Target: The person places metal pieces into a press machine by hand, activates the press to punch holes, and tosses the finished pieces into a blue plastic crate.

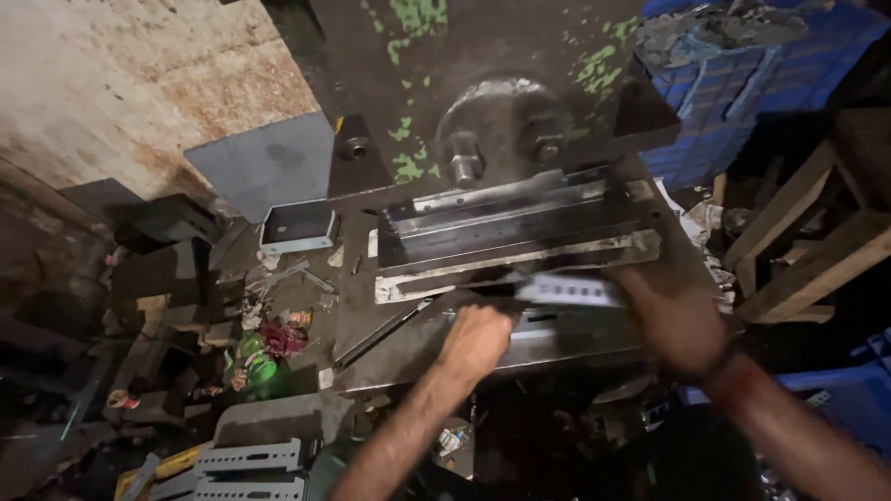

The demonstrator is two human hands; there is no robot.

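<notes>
Perforated metal strip (pixel 568 289) lies at the press die (pixel 520 243) front edge, long axis left-right. Right hand (pixel 670 317) grips its right end, closed on it. Left hand (pixel 475 340) is fisted just below its left end; contact unclear.

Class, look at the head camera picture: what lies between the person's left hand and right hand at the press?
In the head view, a pale perforated metal strip spans the gap between the left hand and the right hand, lying on the press bed.

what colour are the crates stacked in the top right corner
Blue, seen in the head view: the crates behind the press.
</notes>
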